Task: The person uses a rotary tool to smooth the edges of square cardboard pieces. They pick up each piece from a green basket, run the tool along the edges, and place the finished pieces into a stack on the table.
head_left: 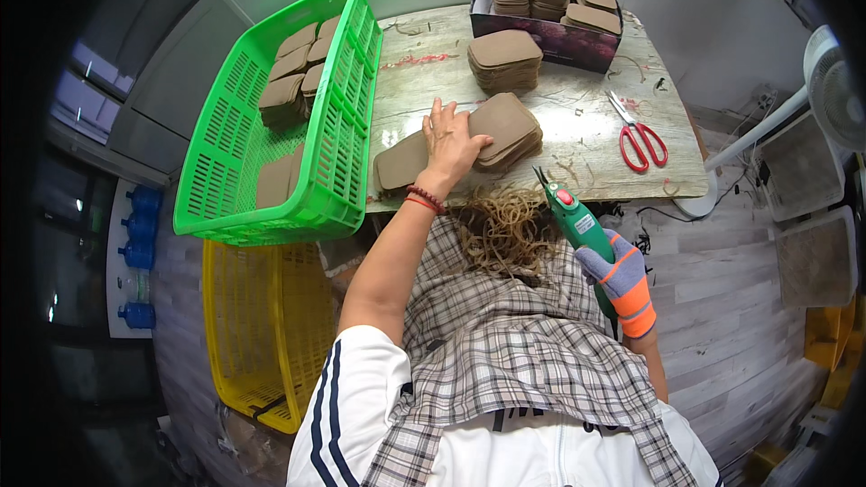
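Note:
My left hand [448, 140] lies with fingers spread at the front of the table, over brown rounded pads. Its thumb side touches a stack of brown pads [507, 126], and under its other side lies a flat brown pad [401, 162]. My right hand [622, 275], in a grey and orange glove, is wrapped round a green handheld electric cutter [582, 227] whose dark tip points up toward the table edge. Between my hands, a tangle of thin brown trimmings [510, 230] lies on my plaid apron. Farther back stands a taller stack of brown pads [505, 59].
A green plastic crate [347, 149] with stacked pads stands on the left, above a yellow crate [271, 334]. A dark box [577, 43] of pads sits at the table's back. Red-handled scissors [640, 140] lie at right. A white fan [834, 90] stands beyond the table's right side.

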Tool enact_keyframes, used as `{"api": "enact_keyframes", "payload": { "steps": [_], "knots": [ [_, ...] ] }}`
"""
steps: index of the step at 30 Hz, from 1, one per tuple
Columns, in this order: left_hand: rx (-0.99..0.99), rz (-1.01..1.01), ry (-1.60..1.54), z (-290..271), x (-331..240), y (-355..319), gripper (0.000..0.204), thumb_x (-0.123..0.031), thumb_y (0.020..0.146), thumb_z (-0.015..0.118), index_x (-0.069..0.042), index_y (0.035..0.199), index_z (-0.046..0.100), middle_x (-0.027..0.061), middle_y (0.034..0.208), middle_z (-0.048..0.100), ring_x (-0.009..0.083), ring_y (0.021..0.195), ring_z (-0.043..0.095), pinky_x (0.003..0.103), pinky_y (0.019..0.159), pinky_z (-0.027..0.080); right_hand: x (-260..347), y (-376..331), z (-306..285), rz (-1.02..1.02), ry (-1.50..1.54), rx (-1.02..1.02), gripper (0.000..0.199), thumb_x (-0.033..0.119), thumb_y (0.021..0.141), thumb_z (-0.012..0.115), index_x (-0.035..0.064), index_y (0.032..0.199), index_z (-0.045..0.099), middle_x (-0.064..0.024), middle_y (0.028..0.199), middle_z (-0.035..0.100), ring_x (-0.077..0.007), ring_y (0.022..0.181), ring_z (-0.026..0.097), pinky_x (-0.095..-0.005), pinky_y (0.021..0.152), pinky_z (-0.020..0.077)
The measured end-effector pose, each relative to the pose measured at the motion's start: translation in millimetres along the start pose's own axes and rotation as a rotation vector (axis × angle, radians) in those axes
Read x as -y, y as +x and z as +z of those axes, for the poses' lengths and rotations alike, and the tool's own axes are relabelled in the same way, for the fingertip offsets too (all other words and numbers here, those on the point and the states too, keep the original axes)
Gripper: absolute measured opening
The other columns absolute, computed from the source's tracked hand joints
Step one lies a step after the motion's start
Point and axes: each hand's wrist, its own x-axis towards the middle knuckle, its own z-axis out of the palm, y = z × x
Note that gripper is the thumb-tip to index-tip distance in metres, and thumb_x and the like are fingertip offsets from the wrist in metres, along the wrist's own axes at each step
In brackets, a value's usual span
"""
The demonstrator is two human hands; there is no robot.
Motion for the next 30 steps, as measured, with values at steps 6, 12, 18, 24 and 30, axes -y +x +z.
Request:
{"api": "enact_keyframes", "payload": {
  "steps": [6,12,18,24,30],
  "knots": [
    [-0.309,0.032,-0.452,-12,-21,-6,0.033,-0.006,0.068,0.073,-0.001,0.087,0.046,0.0109,0.103,0.054,0.0262,0.100,0.048,0.042,0.088,0.039,1,2,0,0.057,0.076,-0.040,0.037,0.021,0.077,0.073,-0.0013,0.104,0.060,-0.0022,0.071,0.062,-0.0047,0.059,0.054,-0.0211,0.052,0.0431],
    [-0.180,-0.296,-1.845,-16,-49,-27,0.021,0.006,0.082,0.060,-0.005,0.097,0.050,0.0075,0.099,0.061,0.0185,0.090,0.061,0.033,0.082,0.052,-1,3,2,0.040,0.141,-0.077,0.035,0.019,0.078,0.072,-0.0010,0.105,0.060,-0.0005,0.073,0.061,-0.0037,0.056,0.051,-0.0197,0.050,0.0410],
    [-0.191,-0.481,-2.512,-16,-91,-43,0.035,0.002,0.083,0.060,-0.002,0.116,0.049,0.0090,0.114,0.058,0.0242,0.110,0.054,0.041,0.100,0.043,18,-2,7,0.042,0.223,-0.101,0.031,0.015,0.079,0.070,0.0002,0.104,0.059,0.0011,0.071,0.059,-0.0030,0.056,0.051,-0.0185,0.049,0.0401],
    [-0.171,-0.532,-2.716,-3,-107,-37,0.033,0.001,0.083,0.061,-0.001,0.115,0.051,0.0111,0.115,0.058,0.0258,0.110,0.054,0.043,0.101,0.042,21,-3,6,0.021,0.244,-0.116,0.029,0.014,0.080,0.070,0.0006,0.103,0.059,0.0011,0.068,0.058,-0.0033,0.055,0.051,-0.0187,0.048,0.0406],
    [-0.139,-0.599,-2.651,2,-118,-48,0.035,0.001,0.083,0.061,-0.003,0.117,0.051,0.0093,0.115,0.058,0.0249,0.111,0.053,0.042,0.102,0.041,30,-7,4,0.002,0.244,-0.128,0.025,0.014,0.080,0.069,0.0004,0.098,0.060,-0.0001,0.068,0.059,-0.0045,0.054,0.052,-0.0196,0.048,0.0416]
  ]
}}
